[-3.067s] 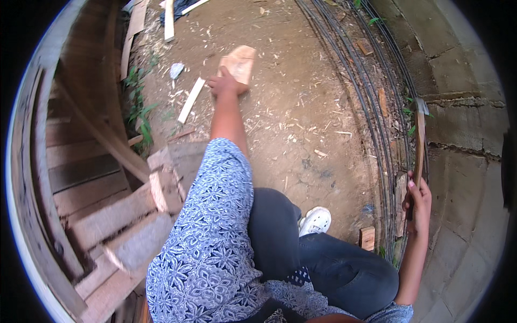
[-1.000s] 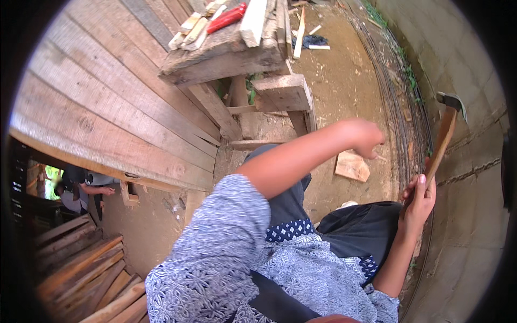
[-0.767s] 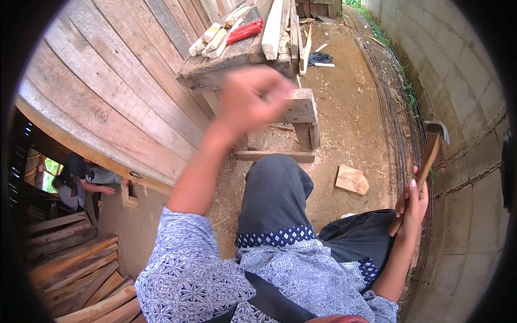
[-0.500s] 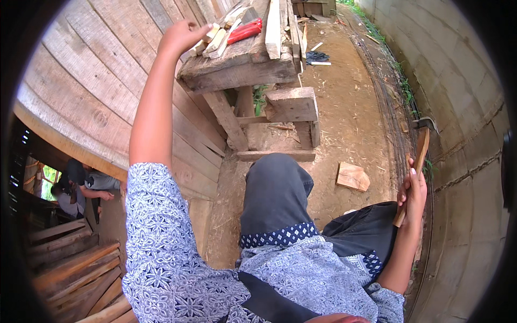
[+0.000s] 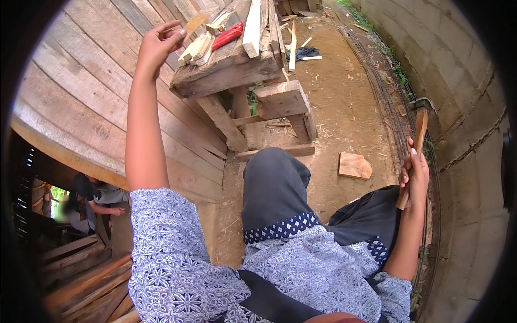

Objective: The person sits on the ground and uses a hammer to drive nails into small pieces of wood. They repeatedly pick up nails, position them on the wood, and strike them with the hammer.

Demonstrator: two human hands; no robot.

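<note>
Raised at the far left, my left hand (image 5: 157,47) pinches a short, thin piece of wood (image 5: 197,22) by its near end. It is beside the end of a rough wooden bench (image 5: 226,74). On the bench top, close to that hand, lie several short pale wood sticks (image 5: 197,48) and a red object (image 5: 228,36) whose kind I cannot make out. My right hand (image 5: 416,175), low at the right by the wall, is wrapped round the wooden handle of a hammer (image 5: 421,123). Its dark metal head points up and away from me.
A long pale batten (image 5: 251,32) lies along the bench. A wooden block (image 5: 283,99) juts from the bench's near end. An offcut (image 5: 354,165) lies on the dirt floor. Plank wall (image 5: 81,81) left, block wall (image 5: 463,177) right. Another person (image 5: 89,202) is at lower left.
My left hand has lifted away from the sticks toward the left, with the thin piece of wood now in its fingers. My right hand still holds the hammer. The view has shifted slightly.
</note>
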